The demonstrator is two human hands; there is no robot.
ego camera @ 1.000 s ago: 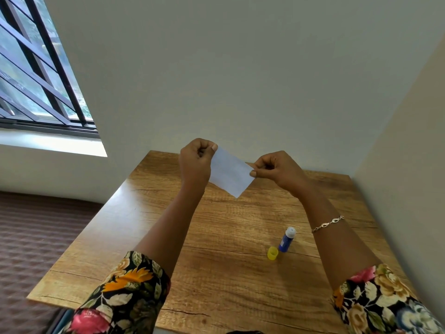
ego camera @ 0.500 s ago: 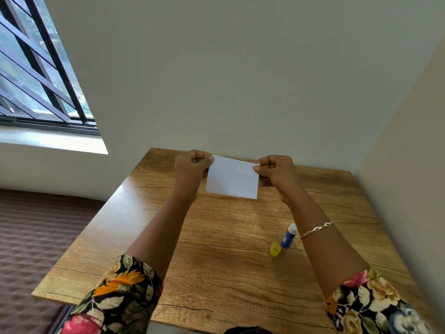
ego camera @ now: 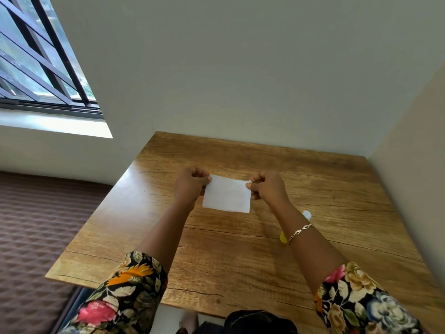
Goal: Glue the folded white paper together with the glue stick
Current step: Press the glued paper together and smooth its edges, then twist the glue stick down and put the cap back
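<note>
The folded white paper point(ego camera: 227, 197) is a small rectangle held level above the wooden table point(ego camera: 216, 256), stretched between both hands. My left hand point(ego camera: 190, 185) pinches its top left corner. Its top right corner is pinched by my right hand point(ego camera: 266, 188). The glue stick point(ego camera: 307, 215) stands behind my right forearm; only its white tip shows. Its yellow cap point(ego camera: 283, 238) peeks out beside my wrist, mostly hidden by the arm.
Walls close the table in at the back and on the right. A barred window point(ego camera: 36, 61) is at the upper left. Brown patterned floor point(ego camera: 36, 225) lies beyond the table's left edge.
Both hands have lowered the paper toward the table and turned it from tilted to level. My right forearm now covers most of the glue stick and cap.
</note>
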